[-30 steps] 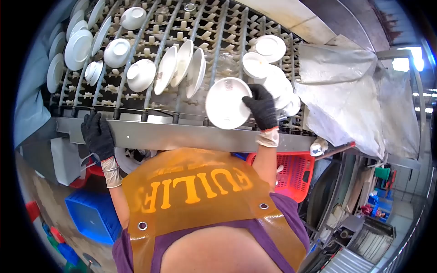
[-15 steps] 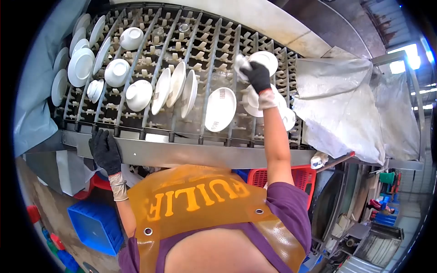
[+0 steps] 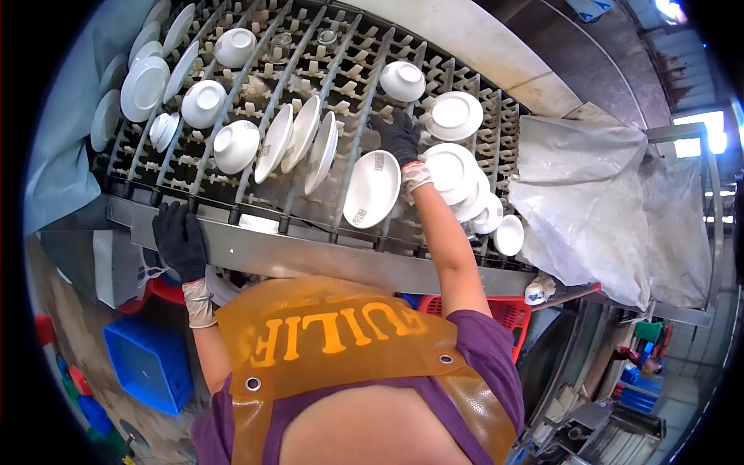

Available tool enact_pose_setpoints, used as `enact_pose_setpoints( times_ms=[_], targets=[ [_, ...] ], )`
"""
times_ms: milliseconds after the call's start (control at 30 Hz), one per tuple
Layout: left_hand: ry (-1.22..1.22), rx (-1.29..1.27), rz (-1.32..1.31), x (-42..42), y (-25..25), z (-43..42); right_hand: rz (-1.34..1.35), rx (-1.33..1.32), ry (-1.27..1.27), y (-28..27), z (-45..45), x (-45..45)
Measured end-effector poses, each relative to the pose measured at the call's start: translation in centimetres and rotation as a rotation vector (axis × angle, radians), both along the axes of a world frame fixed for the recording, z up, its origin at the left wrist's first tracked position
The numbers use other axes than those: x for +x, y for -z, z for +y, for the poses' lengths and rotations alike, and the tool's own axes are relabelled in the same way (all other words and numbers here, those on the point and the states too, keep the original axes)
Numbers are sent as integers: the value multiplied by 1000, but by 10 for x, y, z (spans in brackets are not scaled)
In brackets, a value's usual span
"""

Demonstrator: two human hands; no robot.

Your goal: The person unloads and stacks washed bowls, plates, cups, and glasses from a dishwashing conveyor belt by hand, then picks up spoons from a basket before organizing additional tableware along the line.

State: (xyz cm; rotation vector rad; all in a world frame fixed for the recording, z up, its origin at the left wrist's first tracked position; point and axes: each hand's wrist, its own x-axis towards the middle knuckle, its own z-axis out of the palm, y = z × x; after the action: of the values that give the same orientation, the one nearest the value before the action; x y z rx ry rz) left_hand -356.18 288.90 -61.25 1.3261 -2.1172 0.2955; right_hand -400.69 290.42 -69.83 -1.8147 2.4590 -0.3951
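My left hand (image 3: 180, 242), in a black glove, rests with its fingers spread on the steel front edge (image 3: 310, 249) of the rack conveyor. Over the rack reaches my right hand (image 3: 399, 138), also gloved in black; its fingers are partly hidden, and what they hold, if anything, does not show. Just beyond it an upside-down white bowl (image 3: 402, 81) sits on the pegs. A white oval dish (image 3: 373, 190) leans in the rack below that hand. To its right lie an upturned dish (image 3: 452, 115) and overlapping white plates (image 3: 447, 172).
White plates (image 3: 145, 89) and bowls (image 3: 204, 104) stand across the rack's left part. A small bowl (image 3: 508, 235) lies at its right end, beside a plastic sheet (image 3: 577, 186). Below are a red basket (image 3: 508, 314) and a blue crate (image 3: 147, 364).
The small bowl that my right hand gripped half a second ago now sits upside down on the pegs. That hand has moved left and down from the stacked dishes.
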Motion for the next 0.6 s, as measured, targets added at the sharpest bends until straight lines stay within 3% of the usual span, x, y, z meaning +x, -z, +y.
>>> enact_pose_setpoints(
  times_ms=[100,167,200,233,300,367,433,500,567,600],
  targets=[
    [-1,8,32,-3,2,2,4,-164,-107,-14,5,-7],
    [-19,29,41,-5,2,5,-673,-131,-90,-25,8,-20],
    [-20,57,45,-7,1,8,-497,-104,-118,-38,8,-24],
    [-26,63,48,-11,-2,10,-495,-96,-124,-48,6,-29],
    [-36,71,-4,-18,-7,13,-161,420,-175,-62,2,-41],
    [-28,58,6,-18,-3,12,-322,161,66,-89,-4,-40],
    [-47,41,27,-20,0,14,214,-497,137,1,-12,-128],
    [-37,49,48,-23,-2,16,501,-741,307,-23,6,-149],
    [-31,43,39,-25,-1,18,-244,-169,499,2,6,-201],
    [-28,38,29,-27,-1,18,-410,-17,553,-12,6,-210]
  ],
)
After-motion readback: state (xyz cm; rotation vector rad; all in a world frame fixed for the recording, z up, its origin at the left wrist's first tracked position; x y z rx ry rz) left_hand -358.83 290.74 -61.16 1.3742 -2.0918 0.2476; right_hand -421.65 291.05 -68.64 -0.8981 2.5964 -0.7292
